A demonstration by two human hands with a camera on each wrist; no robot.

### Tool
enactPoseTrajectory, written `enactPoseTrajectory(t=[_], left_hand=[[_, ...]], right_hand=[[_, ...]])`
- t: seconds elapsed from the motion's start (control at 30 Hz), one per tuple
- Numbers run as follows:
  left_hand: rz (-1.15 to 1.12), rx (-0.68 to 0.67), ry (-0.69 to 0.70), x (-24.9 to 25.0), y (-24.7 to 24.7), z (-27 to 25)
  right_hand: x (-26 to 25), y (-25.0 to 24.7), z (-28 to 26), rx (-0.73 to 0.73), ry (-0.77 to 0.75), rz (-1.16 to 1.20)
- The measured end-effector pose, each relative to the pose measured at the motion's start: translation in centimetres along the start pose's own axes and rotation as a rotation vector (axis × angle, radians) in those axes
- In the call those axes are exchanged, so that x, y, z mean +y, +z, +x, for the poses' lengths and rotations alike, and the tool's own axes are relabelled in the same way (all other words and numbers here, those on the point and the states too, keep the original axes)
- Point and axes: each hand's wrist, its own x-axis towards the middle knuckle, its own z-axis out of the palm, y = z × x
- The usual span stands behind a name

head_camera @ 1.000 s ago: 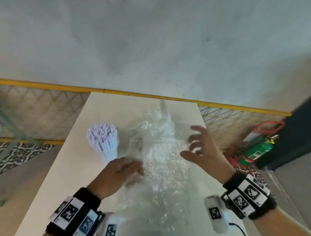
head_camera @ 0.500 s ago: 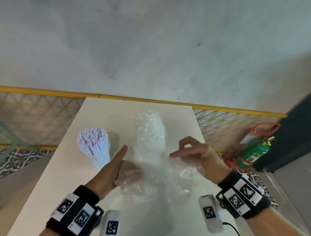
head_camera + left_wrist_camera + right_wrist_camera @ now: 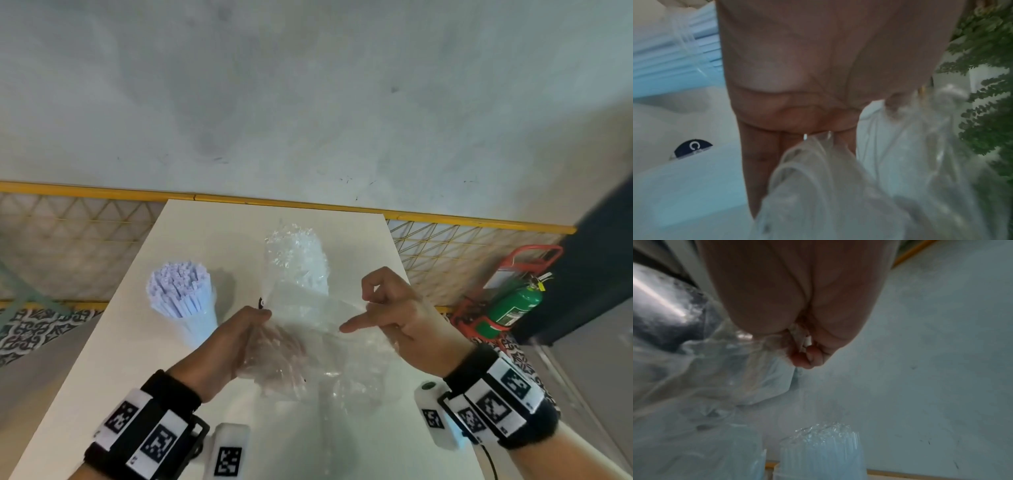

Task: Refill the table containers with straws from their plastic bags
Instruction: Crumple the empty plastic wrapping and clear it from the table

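An empty clear plastic bag hangs crumpled between my hands above the white table. My left hand grips its left edge, with the fingers showing through the film. My right hand pinches the right edge between curled fingers, thumb pointing left. In the right wrist view the fingertips squeeze a fold of the bag. A clear container of white straws stands at the left. A container of clear straws stands behind the bag.
The table's far edge meets a yellow-framed mesh fence below a grey wall. A green fire extinguisher in a red stand sits on the floor to the right. Green foliage shows in the left wrist view.
A second ago the bag lay spread over the clear straws, my left hand on it and my right hand open above. Both hands have since taken hold of it and gathered it toward me.
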Motion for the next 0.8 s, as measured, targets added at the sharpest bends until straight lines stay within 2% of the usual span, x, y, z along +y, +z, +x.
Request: enactPoseTrajectory(t=[0.17,0.23,0.27,0.33,0.4,0.43,0.47,0.53,0.7,0.8], left_hand=[[0.303,-0.156,0.070,-0.1,-0.2,-0.1],[0.335,-0.125,0.109,-0.2,-0.5,0.0],[0.338,-0.103,0.125,-0.2,-0.6,0.0],[0.360,-0.063,0.169,-0.3,-0.7,0.0],[0.424,-0.039,0.202,-0.3,-0.7,0.0],[0.454,-0.027,0.208,-0.3,-0.6,0.1],[0.472,-0.020,0.212,-0.4,-0.6,0.1],[0.499,-0.015,0.231,-0.3,-0.5,0.2],[0.451,-0.098,0.211,-0.2,-1.5,0.5],[0.255,-0.150,0.176,-0.6,-1.8,0.7]], right_hand=[[0.1,0.5,-0.3,0.030,-0.079,-0.123],[0.3,0.3,-0.4,0.072,0.019,-0.027],[0.5,0.2,-0.5,0.106,0.130,0.117],[0.6,0.0,-0.9,0.160,0.365,0.655],[1.0,0.6,-1.8,0.101,0.498,1.169],[0.9,1.1,-2.1,0.051,0.559,1.286],[0.4,1.6,-2.0,-0.001,0.609,1.313],[-0.7,2.5,-1.7,-0.070,0.590,1.168],[-0.9,2.8,-1.2,0.044,0.635,1.191],[-1.0,2.7,-0.9,0.070,0.599,1.179]])
